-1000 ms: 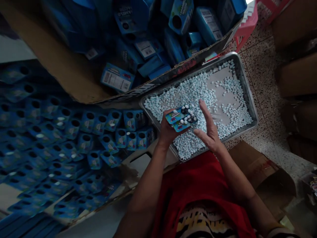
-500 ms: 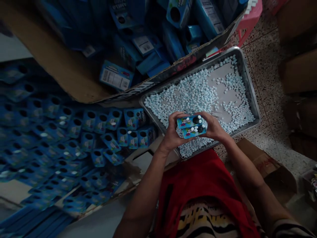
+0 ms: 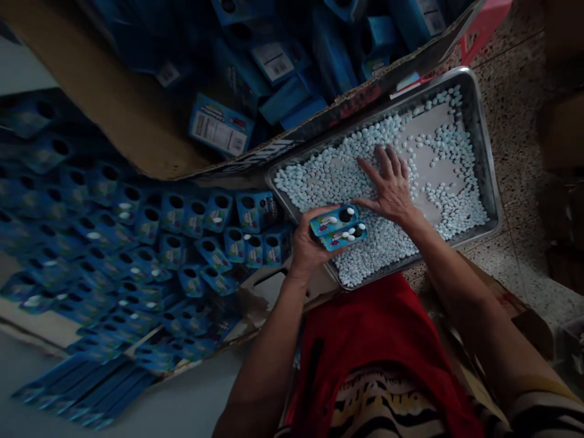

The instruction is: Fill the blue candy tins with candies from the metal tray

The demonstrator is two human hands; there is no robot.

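Observation:
Two small blue candy boxes (image 3: 335, 232), side by side, are gripped in my left hand (image 3: 309, 243) over the near left part of a metal tray. Each box has a dark round hole in its top, with a few white candies lying on and around the holes. My right hand (image 3: 391, 190) is spread over the pale blue and white candies (image 3: 356, 164), palm down and fingers apart. Whether its fingertips touch the candies I cannot tell. The metal tray (image 3: 493, 182) is broad and shallow, its candies thinner toward the right side.
Many similar blue boxes (image 3: 173, 213) stand in rows at the left, some with candies on top. A large cardboard carton (image 3: 150, 161) full of blue boxes borders the tray's far side. Flattened blue cartons (image 3: 86, 389) lie at lower left. A pink stool (image 3: 483, 30) stands at upper right.
My right hand has let go of the blue boxes and moved up and right over the candies, opening its fingers. My left hand keeps the boxes, slightly further left.

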